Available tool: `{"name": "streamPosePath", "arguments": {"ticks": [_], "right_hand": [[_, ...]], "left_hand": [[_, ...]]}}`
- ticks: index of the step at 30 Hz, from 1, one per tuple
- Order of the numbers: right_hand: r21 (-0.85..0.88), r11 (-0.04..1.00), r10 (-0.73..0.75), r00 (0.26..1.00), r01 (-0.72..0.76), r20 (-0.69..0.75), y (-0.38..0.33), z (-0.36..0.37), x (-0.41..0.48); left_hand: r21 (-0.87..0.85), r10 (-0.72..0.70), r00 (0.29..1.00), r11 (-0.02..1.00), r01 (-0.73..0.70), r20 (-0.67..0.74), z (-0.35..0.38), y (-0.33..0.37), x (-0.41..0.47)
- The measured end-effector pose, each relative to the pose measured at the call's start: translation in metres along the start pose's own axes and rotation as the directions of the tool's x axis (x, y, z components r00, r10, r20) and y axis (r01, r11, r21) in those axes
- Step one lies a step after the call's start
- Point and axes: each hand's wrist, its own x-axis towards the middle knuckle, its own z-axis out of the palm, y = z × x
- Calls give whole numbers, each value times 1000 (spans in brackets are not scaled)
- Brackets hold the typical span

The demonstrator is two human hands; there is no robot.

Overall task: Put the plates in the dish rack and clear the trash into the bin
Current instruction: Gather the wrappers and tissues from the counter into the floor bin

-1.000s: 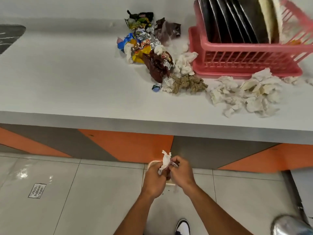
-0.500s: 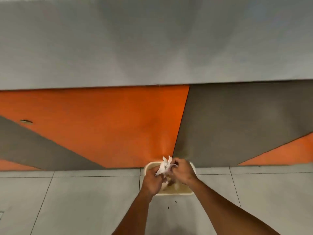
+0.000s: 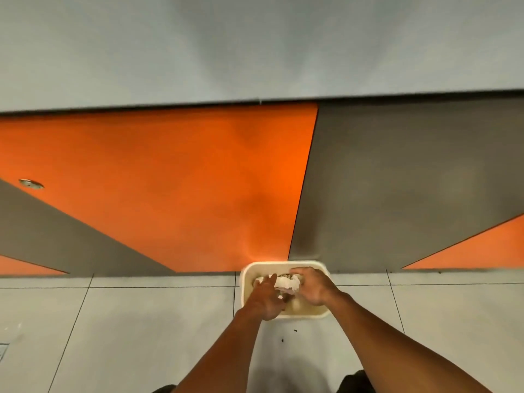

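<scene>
Fingers (image 3: 301, 272) on crumpled tissue (image 3: 287, 282) within rim of cream bin (image 3: 280, 264)

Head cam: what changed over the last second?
Both hands lowered the tissue wad from above the rim down into the bin. The left hand loosened its grip, fingers now straight beside the wad; the right hand still curls over it. The view tilted down, so the trash and rack on the counter left frame. The bin stays against the cabinet front.
</scene>
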Motion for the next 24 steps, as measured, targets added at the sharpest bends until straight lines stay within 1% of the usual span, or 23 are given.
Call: {"name": "streamPosePath", "arguments": {"ticks": [1, 2, 3, 5, 6, 7, 9, 11, 13, 16, 19, 24], "right_hand": [[12, 1000, -3, 1000, 3, -13, -6, -8, -13], [23, 1000, -12, 1000, 12, -26, -13, -18, -28], [37, 999, -18, 999, 19, -32, -22, -28, -43], [54, 998, -35, 999, 37, -42, -39, -47, -74], [59, 997, -43, 998, 45, -46, -49, -58, -91], [67, 996, -53, 997, 56, -55, -58, -69, -109], [81, 993, -81, 993, 89, -88, -78, -89, -147], [93, 989, -100, 988, 112, -121, -98, -112, -189], [122, 984, -113, 984, 130, -141, -114, -134, -231], [188, 963, -155, 969, 192, -193, -138, -171, -293], [234, 927, -231, 938, 294, -260, -165, -211, -353], [241, 829, -387, 830, 504, -403, -205, -278, -428]], "left_hand": [[-52, -7, 1000, 999, 6, -15, -6, 7, -14], [-142, -19, 999, 990, 14, -36, -12, 14, -27], [-200, -16, 997, 980, 0, -79, -18, 21, -43], [-227, 0, 983, 973, -43, -185, -35, 43, -85], [-246, 3, 976, 968, -59, -219, -43, 53, -106], [-278, 2, 975, 958, -65, -221, -51, 66, -129], [-232, 18, 959, 969, -87, -284, -61, 86, -171], [-226, 21, 944, 969, -100, -329, -74, 110, -217], [-200, 66, 921, 968, -153, -385, -87, 132, -262], [-188, 154, 862, 943, -274, -484, -111, 166, -326], [-222, 216, 795, 889, -401, -567, -134, 197, -386], [-186, 276, 658, 820, -541, -700, -175, 231, -464]]}}
